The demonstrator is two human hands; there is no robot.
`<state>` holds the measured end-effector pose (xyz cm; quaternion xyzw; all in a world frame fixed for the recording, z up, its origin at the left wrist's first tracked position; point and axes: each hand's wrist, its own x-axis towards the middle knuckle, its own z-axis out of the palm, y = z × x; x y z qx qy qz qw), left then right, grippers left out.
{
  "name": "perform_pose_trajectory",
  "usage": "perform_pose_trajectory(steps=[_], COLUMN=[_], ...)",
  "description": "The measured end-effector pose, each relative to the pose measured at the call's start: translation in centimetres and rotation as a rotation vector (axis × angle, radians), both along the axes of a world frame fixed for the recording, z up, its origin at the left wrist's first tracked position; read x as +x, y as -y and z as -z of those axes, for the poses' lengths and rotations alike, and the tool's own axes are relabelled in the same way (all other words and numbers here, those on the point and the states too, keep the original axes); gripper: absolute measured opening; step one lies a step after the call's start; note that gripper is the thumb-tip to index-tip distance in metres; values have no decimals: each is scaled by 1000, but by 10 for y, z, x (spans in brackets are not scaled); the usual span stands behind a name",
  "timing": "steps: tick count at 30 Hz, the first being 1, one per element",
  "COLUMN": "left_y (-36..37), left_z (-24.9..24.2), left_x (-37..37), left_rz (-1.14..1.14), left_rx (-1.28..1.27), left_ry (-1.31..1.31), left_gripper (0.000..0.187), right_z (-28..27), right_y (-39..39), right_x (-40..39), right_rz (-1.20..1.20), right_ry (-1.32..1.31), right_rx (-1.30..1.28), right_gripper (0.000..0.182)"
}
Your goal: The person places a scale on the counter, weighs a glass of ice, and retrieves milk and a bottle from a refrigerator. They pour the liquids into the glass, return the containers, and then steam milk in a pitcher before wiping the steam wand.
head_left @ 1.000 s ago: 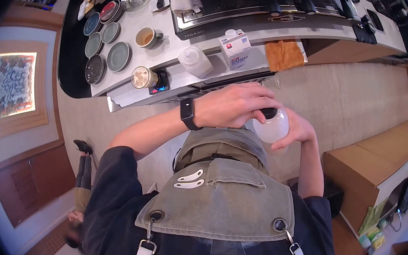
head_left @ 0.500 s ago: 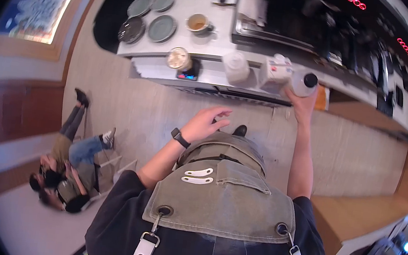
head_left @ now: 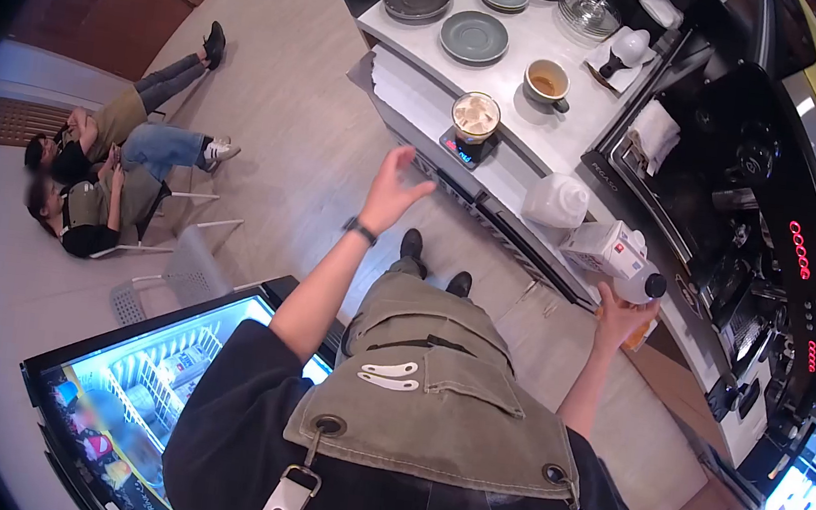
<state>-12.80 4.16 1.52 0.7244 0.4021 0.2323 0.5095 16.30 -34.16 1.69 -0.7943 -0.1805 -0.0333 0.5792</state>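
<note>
At counter edge (head_left: 509,184), right hand (head_left: 614,322) grips bottle (head_left: 632,285) — left (head_left: 393,195) over open floor (head_left: 321,89).

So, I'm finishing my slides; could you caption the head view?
Right hand at a black-capped bottle beside a carton, left hand open in the air, a filled glass on a scale.

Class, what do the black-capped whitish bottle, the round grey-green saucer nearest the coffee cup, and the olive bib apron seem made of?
Black-capped whitish bottle: probably smooth plastic, from its milky body; frosted glass is possible.
Round grey-green saucer: likely glazed ceramic; smooth, evenly coloured surface.
Olive bib apron: matt woven cloth, perhaps canvas; creases and pale stitching show.
</note>
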Motion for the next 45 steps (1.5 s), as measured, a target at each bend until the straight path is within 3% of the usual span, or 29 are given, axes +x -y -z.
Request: perform_pose_trajectory(steps=[3, 5, 6, 7, 9, 11, 12, 15, 16, 20, 23, 30, 35, 39, 45], left_y=[-26, -38, -45, -52, -59, -77, -83, -116, -127, -178, -197, -216, -228, -237, -242], left_z=[17, 31, 37, 40, 31, 44, 41, 26, 25, 1, -16, -7, 4, 14, 33], left_x=[62, 83, 90, 97, 97, 93, 92, 91, 95, 112, 124, 112, 79, 55, 23], left_rz=[-18, 5, 31, 61, 85, 142, 87, -2, -38, 136, 184, 292, 340, 336, 327], left_rx=[160, 225, 243, 262, 227, 232, 280, -33, -26, -508, -622, -661, -670, -620, -578], left_ry=[52, 20, -17, -53, -36, 33, 71, 108, 186, 185, 172, 129, 83, 58, 98], left_gripper=[88, 91, 92, 93, 82, 77, 67, 59, 45, 31, 32, 33, 32, 31, 31], right_z=[7, -23, -25, -17, -47, -28, -31, -20, -17, -20, -13, -23, -112, -150, -133], right_y=[5, -32, -55, -80, -158, -227, -259, -320, -333, -357, -363, -371, -390, -427, -492], right_x=[-59, -114, -132, -139, -137, -132, -128, -111, -110, -112, -112, -110, -87, -33, 57], right_rz=[352, 108, -153, -483, -808, -606, -499, -359, -331, -249, -224, -222, -211, -219, -158], right_ry=[-4, -316, -208, -115, -81, -197, -130, -40, -46, -112, -122, -139, -186, -167, -27], right_rx=[-279, -273, -240, -169, -180, -110, -118, -217, -205, -354, -307, -194, -275, -206, -134], right_gripper=[77, 47, 29, 25, 30, 54, 71, 111, 113, 109, 103, 93, 94, 99, 103])
